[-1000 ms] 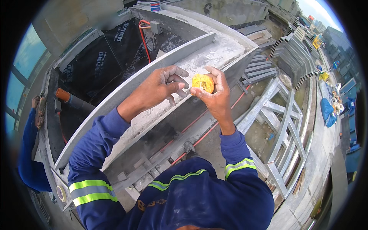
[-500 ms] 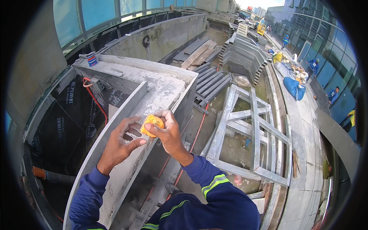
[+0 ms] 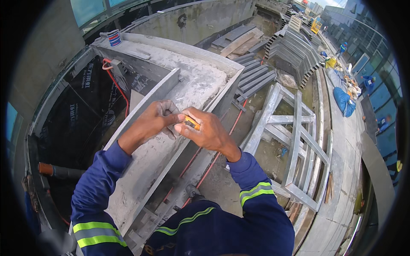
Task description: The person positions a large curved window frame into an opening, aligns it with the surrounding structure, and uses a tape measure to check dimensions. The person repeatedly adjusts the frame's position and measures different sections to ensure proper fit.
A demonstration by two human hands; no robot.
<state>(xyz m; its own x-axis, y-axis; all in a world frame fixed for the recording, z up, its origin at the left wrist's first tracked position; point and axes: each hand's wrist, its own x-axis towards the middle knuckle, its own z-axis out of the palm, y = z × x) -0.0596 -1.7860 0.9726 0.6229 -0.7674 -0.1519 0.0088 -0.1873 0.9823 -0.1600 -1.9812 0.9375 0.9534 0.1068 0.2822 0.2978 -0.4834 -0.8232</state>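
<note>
My right hand (image 3: pixel 208 132) is wrapped round a yellow tape measure (image 3: pixel 192 123), which is mostly covered by the fingers. My left hand (image 3: pixel 153 119) meets it from the left, thumb and fingers pinched together at the case's side. Whatever lies in that pinch is too small and hidden to make out. Both hands are above a long trough (image 3: pixel 136 187) with upright side plates and a rough, cement-coated bed.
A blue, red and white can (image 3: pixel 114 37) stands on the trough's far left end. To the right lie a welded metal frame (image 3: pixel 294 149) and grey steel sections (image 3: pixel 256 81). An orange pipe end (image 3: pixel 45 168) juts out at left. Several people work at far right.
My left hand has closed from spread fingers to a pinch against the tape measure. The right hand has turned, hiding more of the case. The view has shifted, so the scene sits further right and lower.
</note>
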